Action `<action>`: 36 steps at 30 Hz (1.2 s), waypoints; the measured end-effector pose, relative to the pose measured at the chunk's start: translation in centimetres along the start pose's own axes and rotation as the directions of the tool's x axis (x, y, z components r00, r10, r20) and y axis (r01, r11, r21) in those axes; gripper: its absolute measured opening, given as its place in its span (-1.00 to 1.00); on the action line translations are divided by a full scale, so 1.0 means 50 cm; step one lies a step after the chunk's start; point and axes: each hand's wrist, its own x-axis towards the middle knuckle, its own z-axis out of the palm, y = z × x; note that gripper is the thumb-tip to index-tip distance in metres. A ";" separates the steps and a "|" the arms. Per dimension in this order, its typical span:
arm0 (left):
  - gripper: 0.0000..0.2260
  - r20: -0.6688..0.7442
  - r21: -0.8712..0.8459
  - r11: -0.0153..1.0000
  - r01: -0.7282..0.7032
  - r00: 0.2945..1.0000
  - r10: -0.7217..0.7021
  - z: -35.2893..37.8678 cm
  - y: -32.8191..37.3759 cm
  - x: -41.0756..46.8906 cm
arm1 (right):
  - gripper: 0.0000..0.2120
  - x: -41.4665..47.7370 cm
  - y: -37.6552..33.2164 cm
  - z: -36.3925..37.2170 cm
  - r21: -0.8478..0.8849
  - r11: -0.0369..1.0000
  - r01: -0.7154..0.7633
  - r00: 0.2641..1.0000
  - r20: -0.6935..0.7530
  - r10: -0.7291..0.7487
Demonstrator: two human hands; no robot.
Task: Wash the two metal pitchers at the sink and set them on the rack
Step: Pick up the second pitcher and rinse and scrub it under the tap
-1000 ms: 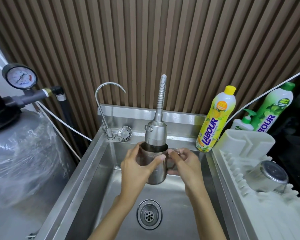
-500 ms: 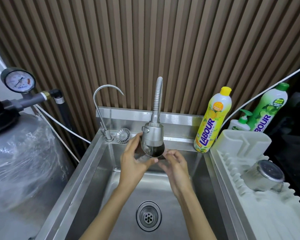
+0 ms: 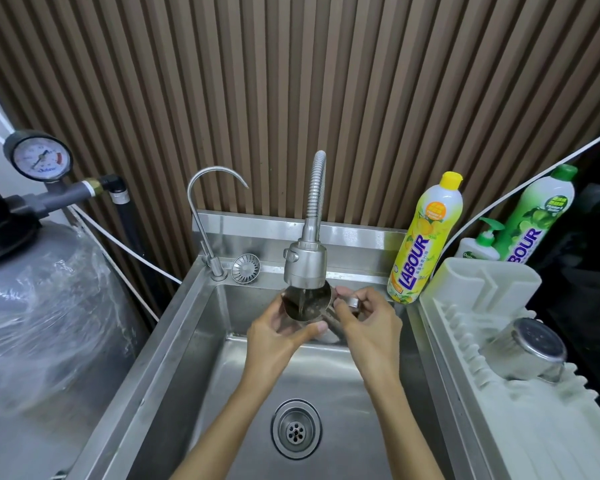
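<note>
A small metal pitcher (image 3: 307, 303) is held tilted under the sprayer faucet head (image 3: 305, 266), its open mouth facing me, and water streams into it. My left hand (image 3: 279, 336) cups its body from below and the left. My right hand (image 3: 368, 322) grips its handle on the right. The second metal pitcher (image 3: 529, 351) lies upside down on the white dish rack (image 3: 465, 341) to the right of the sink (image 3: 201, 358).
A thin gooseneck tap (image 3: 205, 216) and a loose strainer (image 3: 245, 268) sit on the sink's back ledge. The drain (image 3: 296, 429) is below my hands. A yellow soap bottle (image 3: 425, 237), pump bottle (image 3: 480, 242) and green bottle (image 3: 539, 216) stand behind the rack. A wrapped tank (image 3: 42, 320) stands left.
The pitcher went from upright below the faucet to tipped with its mouth toward me. My right hand shifted out to the handle, and both hands rose closer to the spray head.
</note>
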 end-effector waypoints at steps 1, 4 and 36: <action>-0.50 -0.002 -0.041 0.999 -0.013 1.000 0.013 0.005 0.000 0.005 | -0.84 0.003 0.001 0.001 0.043 0.999 0.014 1.000 0.006 -0.014; -0.30 -0.049 -0.050 0.995 -0.086 0.995 0.083 0.002 0.007 0.027 | -0.81 0.017 0.022 0.015 0.296 0.954 -0.055 0.996 0.081 0.032; -0.31 -0.168 0.424 0.880 -0.215 0.936 0.310 -0.031 0.053 0.016 | -0.85 0.021 0.051 0.039 0.509 0.742 -0.436 0.866 0.460 0.194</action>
